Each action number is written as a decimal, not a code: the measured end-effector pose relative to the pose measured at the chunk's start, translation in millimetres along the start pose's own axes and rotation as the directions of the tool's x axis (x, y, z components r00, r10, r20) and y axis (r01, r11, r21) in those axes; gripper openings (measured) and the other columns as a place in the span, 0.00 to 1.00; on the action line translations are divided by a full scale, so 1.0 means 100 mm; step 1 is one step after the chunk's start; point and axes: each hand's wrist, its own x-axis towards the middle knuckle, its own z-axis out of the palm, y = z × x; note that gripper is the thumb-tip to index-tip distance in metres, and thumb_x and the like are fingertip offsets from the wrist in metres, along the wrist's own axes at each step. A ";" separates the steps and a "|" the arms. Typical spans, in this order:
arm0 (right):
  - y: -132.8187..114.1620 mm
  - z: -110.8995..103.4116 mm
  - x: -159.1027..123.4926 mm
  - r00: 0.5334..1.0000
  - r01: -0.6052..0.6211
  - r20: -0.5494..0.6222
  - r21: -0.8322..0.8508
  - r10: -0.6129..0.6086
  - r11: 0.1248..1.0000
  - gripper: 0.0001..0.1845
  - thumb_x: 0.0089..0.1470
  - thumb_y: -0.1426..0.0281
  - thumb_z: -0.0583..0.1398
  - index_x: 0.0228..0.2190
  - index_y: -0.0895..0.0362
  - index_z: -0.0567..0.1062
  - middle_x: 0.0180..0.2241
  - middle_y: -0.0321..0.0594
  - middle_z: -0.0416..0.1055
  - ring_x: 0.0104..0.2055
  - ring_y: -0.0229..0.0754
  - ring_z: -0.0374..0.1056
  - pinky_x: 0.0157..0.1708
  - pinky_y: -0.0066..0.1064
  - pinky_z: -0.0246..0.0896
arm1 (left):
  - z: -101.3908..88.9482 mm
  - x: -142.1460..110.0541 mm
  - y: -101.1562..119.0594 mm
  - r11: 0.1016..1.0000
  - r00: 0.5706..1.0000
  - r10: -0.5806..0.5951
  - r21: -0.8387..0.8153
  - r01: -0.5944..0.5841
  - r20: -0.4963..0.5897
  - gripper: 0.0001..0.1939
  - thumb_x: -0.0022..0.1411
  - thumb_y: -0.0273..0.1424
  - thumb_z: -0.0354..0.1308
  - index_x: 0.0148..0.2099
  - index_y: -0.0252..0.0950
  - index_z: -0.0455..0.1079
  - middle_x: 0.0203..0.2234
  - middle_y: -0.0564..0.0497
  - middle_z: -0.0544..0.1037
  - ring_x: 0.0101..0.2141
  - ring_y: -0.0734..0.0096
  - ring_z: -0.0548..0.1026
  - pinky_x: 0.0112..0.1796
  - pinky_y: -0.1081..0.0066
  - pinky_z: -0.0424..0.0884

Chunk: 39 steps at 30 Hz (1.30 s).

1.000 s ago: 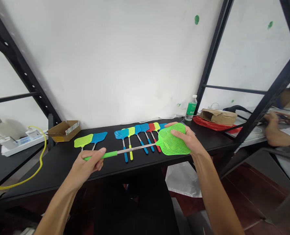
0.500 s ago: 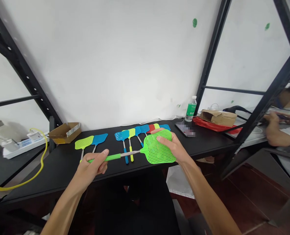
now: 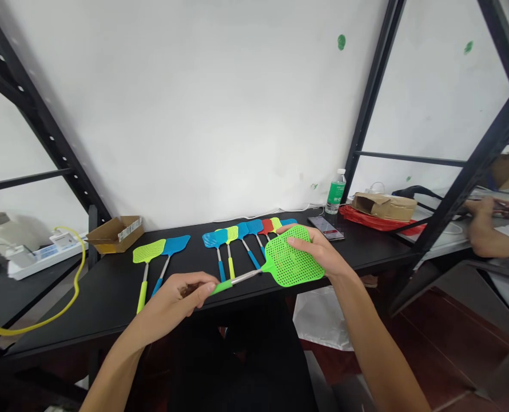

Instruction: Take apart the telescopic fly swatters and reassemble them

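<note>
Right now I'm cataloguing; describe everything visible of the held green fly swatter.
The green fly swatter has a flat, rounded, perforated head, plastic-looking, a silvery, metal-looking shaft and a green grip. It slants slightly in view, head to the right, by the black table's front. The right hand clasps the head; the left hand holds the grip, hiding part of it.

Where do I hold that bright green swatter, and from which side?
Probably the slim green handle, from the left: it points that way, away from the wide, holey head. The left hand grips there, while the right hand holds the head.
</note>
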 end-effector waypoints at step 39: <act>0.17 -0.07 0.13 0.990 -0.040 -0.138 -0.052 0.033 0.998 0.20 0.56 0.56 0.63 0.45 0.56 0.77 0.30 0.41 0.77 0.19 0.34 0.68 0.16 0.23 0.57 | 0.23 0.37 -0.76 0.915 0.968 -0.095 0.363 0.177 -0.234 0.34 0.64 0.52 0.49 0.62 0.36 0.69 0.62 0.41 0.68 0.61 0.47 0.66 0.59 0.55 0.60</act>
